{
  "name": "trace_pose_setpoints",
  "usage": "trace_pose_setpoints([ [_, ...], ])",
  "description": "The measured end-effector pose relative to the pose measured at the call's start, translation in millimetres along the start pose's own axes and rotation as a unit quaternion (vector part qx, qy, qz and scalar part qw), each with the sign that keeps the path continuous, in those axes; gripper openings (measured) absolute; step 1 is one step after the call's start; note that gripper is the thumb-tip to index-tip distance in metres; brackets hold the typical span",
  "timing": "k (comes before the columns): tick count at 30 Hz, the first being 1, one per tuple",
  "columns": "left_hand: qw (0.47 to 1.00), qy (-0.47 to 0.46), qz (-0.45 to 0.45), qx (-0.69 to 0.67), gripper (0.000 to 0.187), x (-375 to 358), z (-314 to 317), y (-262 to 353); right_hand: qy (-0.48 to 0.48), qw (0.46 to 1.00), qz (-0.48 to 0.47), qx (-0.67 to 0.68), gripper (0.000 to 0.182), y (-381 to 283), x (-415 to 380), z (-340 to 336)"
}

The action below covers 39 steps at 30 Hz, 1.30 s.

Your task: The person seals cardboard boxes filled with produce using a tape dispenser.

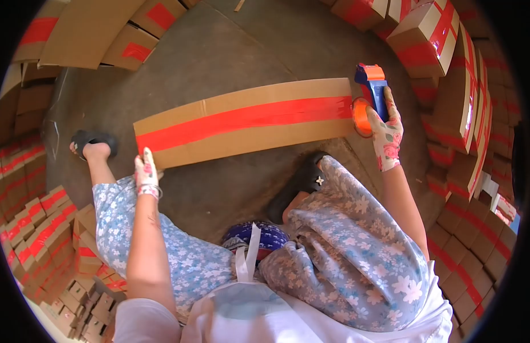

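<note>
A long, narrow cardboard box (247,137) stands on the floor in front of me, with a strip of red tape (242,121) running the length of its top. My left hand (146,176), in a floral glove, grips the box's left end, thumb on top and the other fingers hidden below. In a matching glove, my right hand (386,137) is closed around a blue and orange tape dispenser (374,94) at the box's right end. An orange-rimmed roll (362,117) on the dispenser is close beside that end.
Stacked cardboard boxes with red tape (39,234) rise on the left. More taped boxes (425,43) are piled on the right, near my right arm. Flat-sided cartons (87,31) stand at the far left. My sandalled feet rest on the concrete floor (219,51).
</note>
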<state>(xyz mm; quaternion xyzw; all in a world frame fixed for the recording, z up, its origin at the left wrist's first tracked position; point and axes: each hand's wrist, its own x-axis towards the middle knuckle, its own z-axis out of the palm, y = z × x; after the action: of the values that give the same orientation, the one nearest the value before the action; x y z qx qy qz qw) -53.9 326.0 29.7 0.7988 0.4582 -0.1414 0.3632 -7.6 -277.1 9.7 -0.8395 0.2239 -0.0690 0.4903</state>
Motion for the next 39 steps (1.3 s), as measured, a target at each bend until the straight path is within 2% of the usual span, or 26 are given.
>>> trace_pose_setpoints([
  [1,1.000,-0.005,0.004,0.013,0.073,-2.8,4.1,-16.1,-0.001,1.000,-0.001,-0.003,0.069,-8.4,4.7,-1.6],
  [3,0.990,-0.079,-0.080,0.086,0.076,-85.8,18.9,38.9,-0.003,0.987,-0.019,-0.159,0.069,-40.1,25.1,-9.0],
  [4,0.967,-0.138,-0.107,0.183,0.073,-92.9,20.5,38.9,0.000,0.977,-0.018,-0.214,0.070,-52.2,36.1,-10.0],
  [5,0.854,-0.153,0.049,0.495,0.066,-98.9,20.0,50.8,-0.002,0.965,-0.041,-0.259,0.071,-64.9,45.4,-14.1],
  [7,0.784,-0.222,0.187,0.548,0.056,-123.8,29.7,98.1,0.035,0.974,-0.109,-0.193,0.068,-59.1,60.6,-26.2],
  [9,0.861,-0.244,0.152,0.420,0.057,-152.3,42.7,174.1,0.024,0.985,-0.100,-0.138,0.065,-96.3,49.0,-34.7],
  [10,0.841,-0.198,0.322,0.386,0.064,-139.3,64.2,165.6,-0.012,0.978,-0.133,-0.161,0.065,-114.5,39.8,-45.8],
  [11,0.796,-0.139,0.482,0.339,0.074,-125.8,89.2,149.0,-0.048,0.968,-0.167,-0.183,0.065,-133.4,29.7,-56.5],
  [13,0.804,-0.284,0.366,0.373,0.094,-127.6,127.3,144.0,-0.120,0.941,-0.224,-0.223,0.066,-179.7,7.0,-82.8],
  [14,0.806,-0.284,0.372,0.363,0.094,-135.6,130.1,143.1,-0.120,0.910,-0.287,-0.276,0.067,-198.5,-5.1,-95.4],
  [16,0.788,-0.268,0.367,0.415,0.105,-152.9,129.3,145.5,-0.134,0.928,-0.259,-0.234,0.069,-233.2,-32.7,-116.4],
  [17,0.787,-0.272,0.375,0.407,0.105,-162.1,130.4,137.1,-0.135,0.931,-0.259,-0.217,0.070,-248.8,-51.9,-121.2],
  [19,0.765,-0.195,0.409,0.457,0.107,-181.3,134.4,110.7,-0.121,0.967,-0.200,-0.098,0.070,-264.0,-97.8,-116.6],
  [20,0.747,-0.200,0.422,0.474,0.106,-191.5,131.4,104.3,-0.125,0.964,-0.208,-0.106,0.069,-265.4,-118.5,-110.3],
  [21,0.735,-0.172,0.458,0.470,0.097,-195.1,131.4,89.6,-0.156,0.933,-0.267,-0.185,0.066,-272.1,-131.6,-99.4],
  [22,0.710,-0.154,0.501,0.470,0.094,-199.5,132.5,74.5,-0.170,0.958,-0.218,-0.075,0.065,-267.5,-152.6,-85.2],
  [23,0.685,-0.138,0.538,0.472,0.091,-202.0,138.3,56.6,-0.160,0.946,-0.266,-0.093,0.067,-254.3,-166.5,-72.7],
  [24,0.655,-0.058,0.617,0.433,0.080,-205.0,135.4,44.8,-0.196,0.933,-0.262,-0.147,0.069,-259.3,-177.9,-68.7],
  [25,0.666,-0.169,0.613,0.391,0.070,-207.4,135.0,34.0,-0.208,0.939,-0.220,-0.164,0.071,-259.7,-187.7,-65.6],
  [27,0.640,-0.164,0.635,0.401,0.064,-217.0,140.6,26.5,-0.228,0.943,-0.172,-0.173,0.070,-266.2,-197.1,-64.9],
  [31,0.668,-0.215,0.597,0.389,0.060,-219.0,139.4,38.7,-0.235,0.939,-0.155,-0.199,0.071,-280.8,-207.1,-64.9],
  [33,0.642,-0.262,0.596,0.405,0.061,-226.6,149.0,35.5,-0.214,0.915,-0.226,-0.256,0.071,-295.8,-214.6,-59.1],
  [35,0.623,-0.312,0.582,0.420,0.061,-235.1,144.6,30.8,-0.221,0.902,-0.224,-0.295,0.067,-297.5,-216.4,-52.7],
  [37,0.639,-0.213,0.650,0.352,0.052,-225.1,147.9,21.6,-0.193,0.898,-0.249,-0.308,0.071,-280.6,-218.7,-44.0],
  [38,0.640,-0.220,0.648,0.348,0.052,-221.9,139.0,34.0,-0.184,0.901,-0.263,-0.291,0.071,-269.5,-221.2,-39.0],
  [39,0.722,-0.328,0.555,0.250,0.044,-215.5,122.0,59.3,-0.190,0.900,-0.258,-0.295,0.071,-258.9,-222.9,-36.0],
])
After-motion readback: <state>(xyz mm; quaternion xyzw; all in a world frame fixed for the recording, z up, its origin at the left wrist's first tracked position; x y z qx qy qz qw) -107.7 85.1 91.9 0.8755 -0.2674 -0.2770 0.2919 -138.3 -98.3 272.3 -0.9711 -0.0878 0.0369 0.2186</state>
